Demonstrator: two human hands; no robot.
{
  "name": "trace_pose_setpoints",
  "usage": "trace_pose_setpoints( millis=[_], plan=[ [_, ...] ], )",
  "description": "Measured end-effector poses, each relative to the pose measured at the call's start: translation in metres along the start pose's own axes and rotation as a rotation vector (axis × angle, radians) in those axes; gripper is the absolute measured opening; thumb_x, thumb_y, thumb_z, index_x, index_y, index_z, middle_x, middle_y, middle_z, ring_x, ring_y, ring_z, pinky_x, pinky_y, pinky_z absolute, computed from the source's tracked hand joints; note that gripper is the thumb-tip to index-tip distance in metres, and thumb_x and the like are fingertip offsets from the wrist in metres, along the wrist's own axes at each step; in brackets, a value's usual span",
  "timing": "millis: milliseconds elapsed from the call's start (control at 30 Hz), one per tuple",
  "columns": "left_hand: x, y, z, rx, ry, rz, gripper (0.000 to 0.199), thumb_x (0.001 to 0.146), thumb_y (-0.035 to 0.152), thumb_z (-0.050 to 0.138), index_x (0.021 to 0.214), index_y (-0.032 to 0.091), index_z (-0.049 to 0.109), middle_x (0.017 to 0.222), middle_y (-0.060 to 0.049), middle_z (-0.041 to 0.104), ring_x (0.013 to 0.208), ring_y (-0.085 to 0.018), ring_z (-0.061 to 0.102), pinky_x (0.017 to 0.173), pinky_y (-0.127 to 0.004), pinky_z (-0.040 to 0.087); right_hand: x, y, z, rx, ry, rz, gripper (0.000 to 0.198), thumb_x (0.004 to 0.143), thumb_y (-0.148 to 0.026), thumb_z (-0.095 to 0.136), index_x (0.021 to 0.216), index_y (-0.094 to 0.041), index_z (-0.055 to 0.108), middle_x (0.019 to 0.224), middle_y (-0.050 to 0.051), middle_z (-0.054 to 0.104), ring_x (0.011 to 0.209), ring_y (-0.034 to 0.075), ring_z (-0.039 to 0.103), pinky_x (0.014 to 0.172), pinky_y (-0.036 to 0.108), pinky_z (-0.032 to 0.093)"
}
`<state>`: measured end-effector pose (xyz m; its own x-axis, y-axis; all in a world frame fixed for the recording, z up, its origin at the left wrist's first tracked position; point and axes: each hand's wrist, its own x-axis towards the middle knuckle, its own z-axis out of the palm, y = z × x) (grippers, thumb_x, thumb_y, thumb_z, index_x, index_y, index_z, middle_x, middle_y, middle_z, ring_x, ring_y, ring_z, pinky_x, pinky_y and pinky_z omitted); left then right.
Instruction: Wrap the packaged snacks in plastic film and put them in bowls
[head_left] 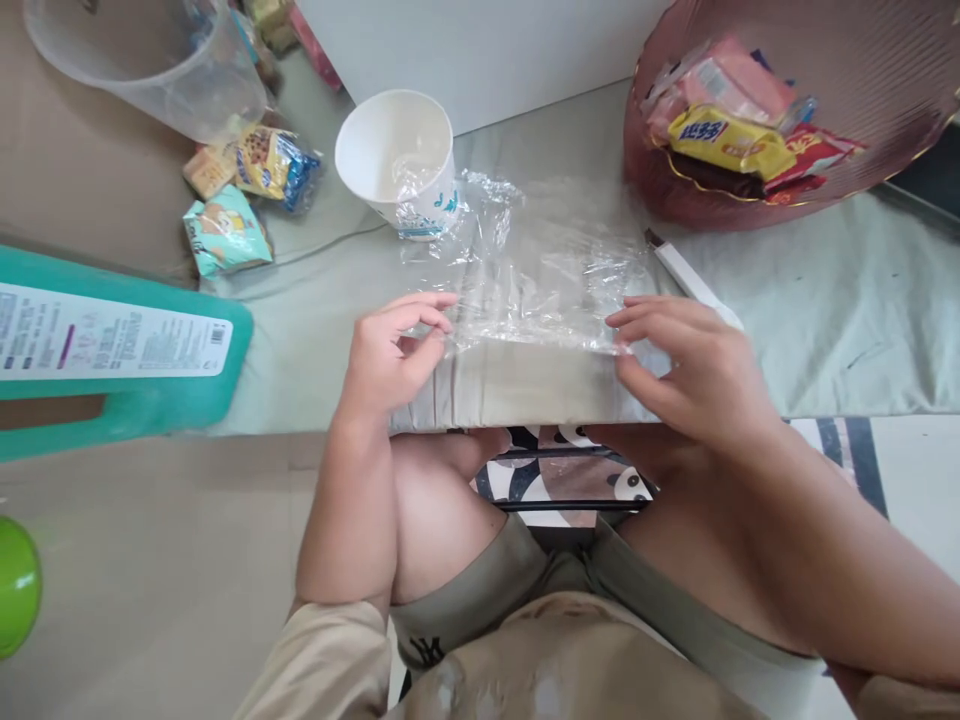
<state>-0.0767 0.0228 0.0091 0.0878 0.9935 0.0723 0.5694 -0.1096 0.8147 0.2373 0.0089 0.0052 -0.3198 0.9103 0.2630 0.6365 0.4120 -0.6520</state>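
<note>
A sheet of clear plastic film (540, 290) is stretched between my two hands over the cloth-covered table. My left hand (394, 345) pinches its near left corner between thumb and fingers. At the near right corner, my right hand (686, 360) grips the film the same way. Crumpled film at the far left lies against a white paper cup (427, 205) with blue print, which stands tilted in view beyond my left hand. Beyond my right hand lies a white-handled tool (694, 280) with a dark tip; its kind is unclear.
A pink ribbed bowl (637, 160) with wrapped snacks stands at the far right. Several snack packets (229, 232) lie left beside a clear plastic tub (225, 90). A teal container (172, 405) with a label is at the left edge. A white panel (495, 50) stands behind.
</note>
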Motion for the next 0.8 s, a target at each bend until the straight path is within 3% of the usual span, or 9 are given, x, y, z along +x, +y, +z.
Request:
trace_pose_setpoints(
  millis=[167, 233, 300, 433, 533, 567, 633, 700, 800],
  plan=[
    [0.000, 0.005, -0.009, 0.038, -0.281, 0.132, 0.011, 0.079, 0.027, 0.068, 0.085, 0.023, 0.077, 0.111, -0.007, 0.082, 0.101, -0.023, 0.078, 0.096, -0.039, 0.064, 0.013, 0.019, 0.002, 0.566, 0.294, 0.238, 0.014, 0.088, -0.035, 0.073, 0.082, -0.027, 0.063, 0.085, 0.002, 0.074, 0.091, 0.024, 0.076, 0.091, 0.046, 0.061],
    [0.002, 0.005, -0.009, 0.051, -0.323, 0.119, 0.010, 0.080, 0.026, 0.066, 0.079, 0.023, 0.075, 0.108, -0.007, 0.082, 0.098, -0.023, 0.078, 0.097, -0.041, 0.063, 0.018, 0.026, 0.007, 0.705, 0.418, 0.266, 0.017, 0.086, -0.035, 0.076, 0.083, -0.027, 0.061, 0.076, -0.002, 0.067, 0.074, 0.019, 0.071, 0.079, 0.040, 0.062],
    [0.004, 0.002, -0.006, -0.002, -0.272, 0.130, 0.013, 0.080, 0.031, 0.066, 0.071, 0.024, 0.072, 0.101, -0.007, 0.082, 0.096, -0.025, 0.077, 0.096, -0.045, 0.063, 0.023, 0.030, 0.014, 0.755, 0.490, 0.265, 0.017, 0.088, -0.035, 0.074, 0.087, -0.029, 0.059, 0.069, -0.006, 0.060, 0.062, 0.015, 0.065, 0.069, 0.035, 0.060],
    [0.006, 0.000, 0.003, -0.172, 0.047, 0.118, 0.045, 0.087, 0.063, 0.060, 0.062, 0.026, 0.056, 0.086, -0.006, 0.078, 0.105, -0.028, 0.076, 0.104, -0.055, 0.059, 0.030, 0.027, 0.026, 0.787, 0.513, 0.265, 0.017, 0.095, -0.042, 0.066, 0.095, -0.031, 0.053, 0.060, -0.010, 0.051, 0.050, 0.013, 0.056, 0.053, 0.029, 0.053],
    [0.007, 0.001, 0.012, -0.317, 0.237, -0.039, 0.055, 0.093, 0.078, 0.044, 0.075, 0.026, 0.049, 0.085, -0.003, 0.076, 0.095, -0.023, 0.078, 0.080, -0.042, 0.065, 0.030, 0.022, 0.031, 0.710, 0.451, 0.300, 0.025, 0.097, -0.054, 0.063, 0.097, -0.032, 0.052, 0.058, -0.010, 0.049, 0.039, 0.012, 0.042, 0.038, 0.027, 0.036],
    [0.008, 0.002, 0.015, -0.367, 0.268, -0.092, 0.056, 0.093, 0.081, 0.043, 0.081, 0.027, 0.048, 0.085, -0.002, 0.076, 0.085, -0.020, 0.078, 0.064, -0.034, 0.062, 0.029, 0.021, 0.032, 0.656, 0.426, 0.309, 0.028, 0.097, -0.058, 0.062, 0.098, -0.032, 0.052, 0.058, -0.009, 0.049, 0.037, 0.011, 0.039, 0.037, 0.028, 0.032],
    [0.009, 0.001, 0.019, -0.440, 0.285, -0.154, 0.057, 0.091, 0.084, 0.047, 0.088, 0.027, 0.044, 0.083, 0.001, 0.076, 0.060, -0.014, 0.071, 0.039, -0.023, 0.041, 0.027, 0.021, 0.032, 0.553, 0.394, 0.323, 0.033, 0.098, -0.065, 0.058, 0.100, -0.032, 0.054, 0.059, -0.008, 0.051, 0.036, 0.011, 0.037, 0.037, 0.028, 0.029],
    [0.012, -0.003, 0.022, -0.460, 0.272, -0.153, 0.058, 0.089, 0.084, 0.052, 0.089, 0.028, 0.042, 0.084, 0.004, 0.078, 0.045, -0.009, 0.063, 0.032, -0.021, 0.023, 0.025, 0.023, 0.030, 0.488, 0.388, 0.352, 0.037, 0.098, -0.068, 0.057, 0.100, -0.032, 0.056, 0.058, -0.007, 0.053, 0.038, 0.012, 0.040, 0.039, 0.029, 0.030],
    [0.016, -0.011, 0.021, -0.412, 0.254, -0.175, 0.056, 0.087, 0.081, 0.060, 0.088, 0.026, 0.048, 0.086, 0.001, 0.078, 0.049, -0.009, 0.066, 0.032, -0.020, 0.025, 0.023, 0.029, 0.027, 0.403, 0.384, 0.437, 0.036, 0.096, -0.065, 0.061, 0.095, -0.029, 0.060, 0.056, -0.006, 0.057, 0.039, 0.013, 0.043, 0.042, 0.029, 0.035]
  ],
)
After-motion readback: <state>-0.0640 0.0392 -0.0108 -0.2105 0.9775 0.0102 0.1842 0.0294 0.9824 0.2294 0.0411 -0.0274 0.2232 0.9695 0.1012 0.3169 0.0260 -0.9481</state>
